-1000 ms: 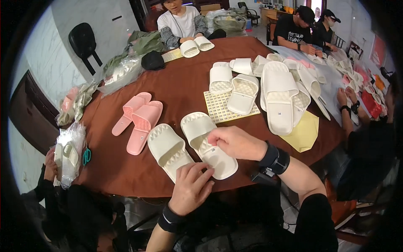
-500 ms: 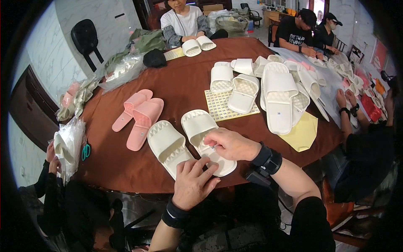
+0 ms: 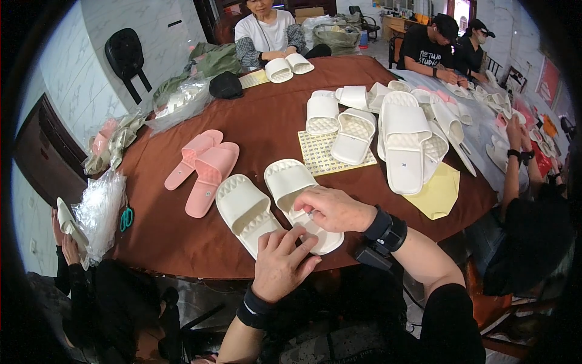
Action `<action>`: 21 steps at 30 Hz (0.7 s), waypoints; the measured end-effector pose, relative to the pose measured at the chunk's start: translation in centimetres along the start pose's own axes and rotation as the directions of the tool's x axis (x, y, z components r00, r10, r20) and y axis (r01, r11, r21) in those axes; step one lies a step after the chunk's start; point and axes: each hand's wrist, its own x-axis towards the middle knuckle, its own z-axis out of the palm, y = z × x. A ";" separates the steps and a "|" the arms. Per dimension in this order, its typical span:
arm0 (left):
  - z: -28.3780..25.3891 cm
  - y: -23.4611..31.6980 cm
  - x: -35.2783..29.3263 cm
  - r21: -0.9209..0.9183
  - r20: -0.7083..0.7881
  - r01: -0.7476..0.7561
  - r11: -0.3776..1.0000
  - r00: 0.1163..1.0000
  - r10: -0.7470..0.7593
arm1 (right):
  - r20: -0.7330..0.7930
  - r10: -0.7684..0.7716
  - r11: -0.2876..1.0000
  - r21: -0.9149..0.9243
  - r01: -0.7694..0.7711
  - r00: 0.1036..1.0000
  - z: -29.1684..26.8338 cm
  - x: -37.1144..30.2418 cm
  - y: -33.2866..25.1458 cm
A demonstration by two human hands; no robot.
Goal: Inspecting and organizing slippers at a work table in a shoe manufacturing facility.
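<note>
In front of me at the table's near edge lies a pair of white slippers, the left slipper (image 3: 244, 203) beside the right slipper (image 3: 290, 182), toes pointing away. My right hand (image 3: 335, 209) is pinched over the right slipper's insole, just behind the strap. A small pale sticker (image 3: 311, 214) shows at its fingertips. My left hand (image 3: 282, 261) rests with fingers bent and apart across the heel ends, its fingertips touching the right slipper. Left of the pair lie two pink slippers (image 3: 212, 173), one overlapping the other.
Beyond my right hand, several white slippers (image 3: 405, 142) stand piled on a yellow sticker sheet (image 3: 312, 159) and a plain yellow sheet (image 3: 441, 200). Teal scissors (image 3: 126, 219) lie by clear plastic bags (image 3: 104, 203) at left. People sit around the brown-covered table (image 3: 254, 115).
My right fingertips have risen slightly, with the sticker showing between them. My left hand stays put. At the left and right edges, other people's hands have moved among slippers.
</note>
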 end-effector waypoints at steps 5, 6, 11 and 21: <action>0.0 -0.1 0.0 -0.005 -0.001 -0.007 1.000 1.000 0.007 | 0.003 0.009 0.999 0.031 -0.009 1.000 0.1 0.1 0.2; 0.0 -0.1 0.0 -0.005 -0.001 -0.007 1.000 1.000 0.007 | 0.004 0.010 0.999 0.031 -0.010 1.000 0.0 0.1 0.3; 0.1 -0.2 0.0 -0.001 0.001 -0.005 1.000 1.000 0.005 | 0.046 0.057 0.998 0.030 -0.059 0.997 -0.4 0.2 -0.2; 0.1 -0.2 -0.1 0.025 -0.002 -0.013 1.000 1.000 0.013 | 0.006 0.091 0.993 0.077 -0.091 0.996 0.2 -0.2 0.5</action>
